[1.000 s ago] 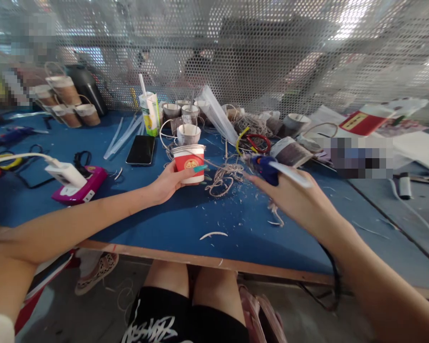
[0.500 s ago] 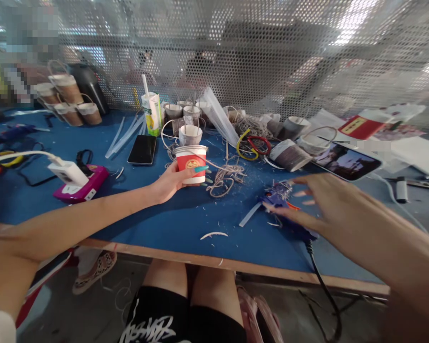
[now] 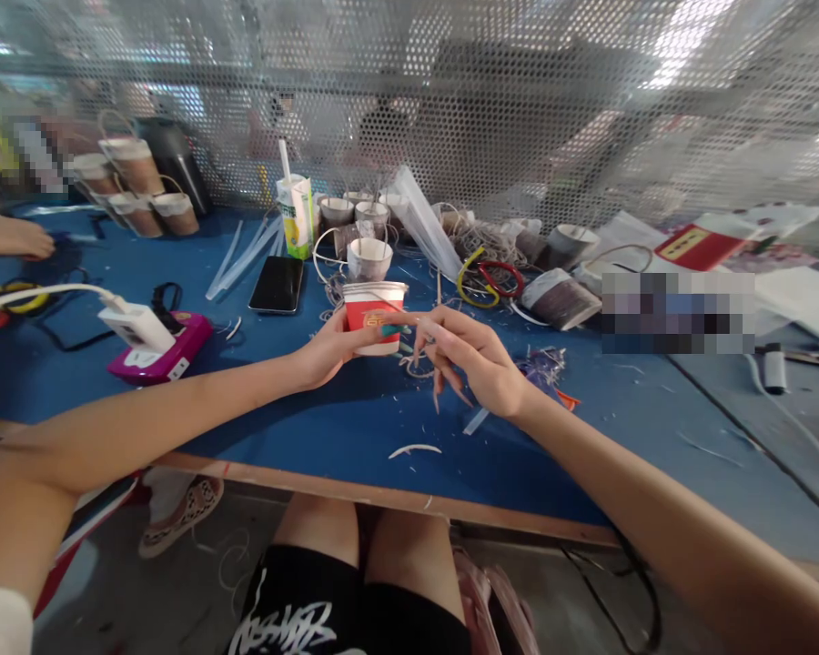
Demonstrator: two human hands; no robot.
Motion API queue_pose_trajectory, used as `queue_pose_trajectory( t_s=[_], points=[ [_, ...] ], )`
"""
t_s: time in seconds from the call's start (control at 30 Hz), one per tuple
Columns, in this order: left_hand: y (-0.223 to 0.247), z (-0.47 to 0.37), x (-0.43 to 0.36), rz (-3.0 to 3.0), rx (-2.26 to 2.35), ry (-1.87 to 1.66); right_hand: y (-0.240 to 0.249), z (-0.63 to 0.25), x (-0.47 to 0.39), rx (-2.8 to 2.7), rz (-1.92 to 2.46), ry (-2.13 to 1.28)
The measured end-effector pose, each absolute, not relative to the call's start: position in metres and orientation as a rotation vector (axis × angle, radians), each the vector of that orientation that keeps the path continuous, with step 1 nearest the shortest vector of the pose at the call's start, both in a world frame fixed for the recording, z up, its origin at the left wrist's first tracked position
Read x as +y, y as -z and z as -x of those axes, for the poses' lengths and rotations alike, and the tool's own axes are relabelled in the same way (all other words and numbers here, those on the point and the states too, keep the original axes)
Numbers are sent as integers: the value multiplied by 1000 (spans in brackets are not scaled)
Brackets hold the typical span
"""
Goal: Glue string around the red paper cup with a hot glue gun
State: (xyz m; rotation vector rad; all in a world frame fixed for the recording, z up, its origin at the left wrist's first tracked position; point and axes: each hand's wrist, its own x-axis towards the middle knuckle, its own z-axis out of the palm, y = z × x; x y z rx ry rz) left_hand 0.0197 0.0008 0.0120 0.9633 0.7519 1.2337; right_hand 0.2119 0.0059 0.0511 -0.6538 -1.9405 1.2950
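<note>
My left hand (image 3: 324, 350) is wrapped round a red and white paper cup (image 3: 363, 314) with a gold emblem, held upright just above the blue table. At the cup's right side is my right hand (image 3: 474, 359), fingers apart and curved, the index finger reaching across the cup's front. I see nothing held in it. A blue glue gun (image 3: 544, 366) with a clear glue stick lies partly hidden behind my right wrist. A twine-wrapped cup (image 3: 369, 258) stands just behind the paper cup, and loose twine (image 3: 419, 366) lies below my fingers.
Red-and-yellow-handled scissors (image 3: 501, 277), twine, glue sticks (image 3: 419, 223) and several wrapped cups crowd the back. On the left are a black phone (image 3: 277, 284), a drink carton (image 3: 295, 214), a magenta power strip (image 3: 167, 350) and another person's hand (image 3: 14, 236).
My right hand has moved left from over the glue gun to the paper cup. The left hand still holds the cup. Another person's hand has come in at the left edge.
</note>
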Motion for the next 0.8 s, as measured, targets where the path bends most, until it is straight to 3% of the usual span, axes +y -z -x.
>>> queue_pose_trajectory(
  t_s=[0.37,0.57,0.8],
  points=[
    [-13,-18,0,-963,750,-1238,-51,-218,8,-1702,628,-1387],
    [-13,-16,-3,-911,723,-1200,-56,-217,7,-1488,752,-1227],
    [-7,-13,-1,-983,610,-1109,-50,-218,0,-1685,665,-1329]
  ],
)
